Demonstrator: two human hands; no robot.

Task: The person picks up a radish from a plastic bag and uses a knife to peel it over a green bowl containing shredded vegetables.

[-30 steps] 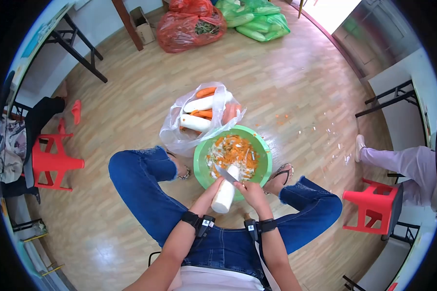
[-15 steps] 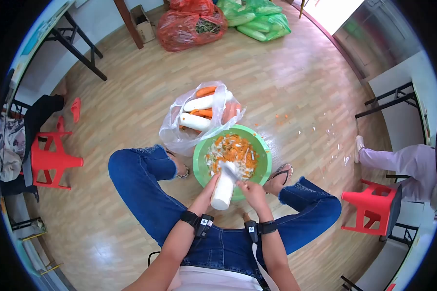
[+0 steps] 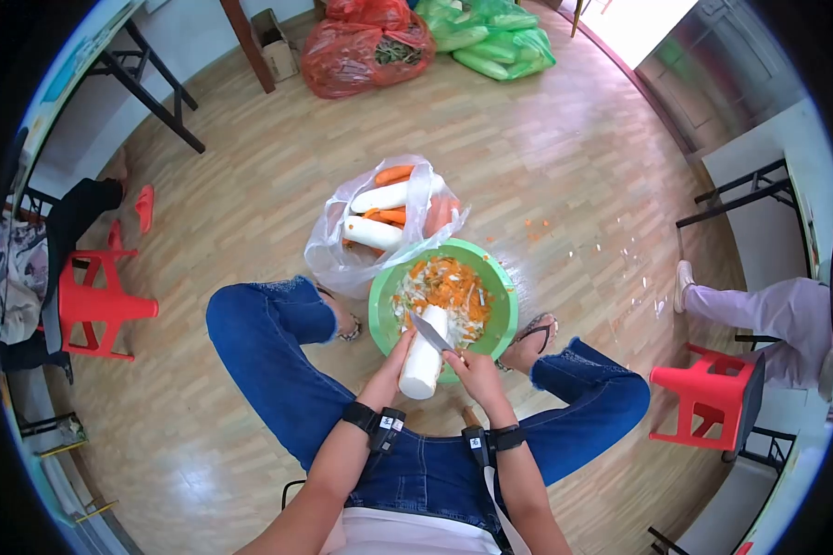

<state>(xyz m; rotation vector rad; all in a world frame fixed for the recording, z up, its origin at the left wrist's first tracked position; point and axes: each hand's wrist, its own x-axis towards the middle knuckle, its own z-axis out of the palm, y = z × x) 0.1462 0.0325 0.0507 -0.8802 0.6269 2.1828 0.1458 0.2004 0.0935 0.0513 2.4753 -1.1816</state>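
Your left hand is wrapped around a white radish, holding it tilted over the near edge of the green bowl, which sits on the floor between your knees. Your right hand is closed on a knife, with the blade laid against the radish's upper end. The bowl holds white and orange shavings. A clear bag of carrots and radishes lies right against its far rim.

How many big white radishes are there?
3: one radish in the left hand at the green bowl; two in the plastic bag with carrots. More may be hidden.
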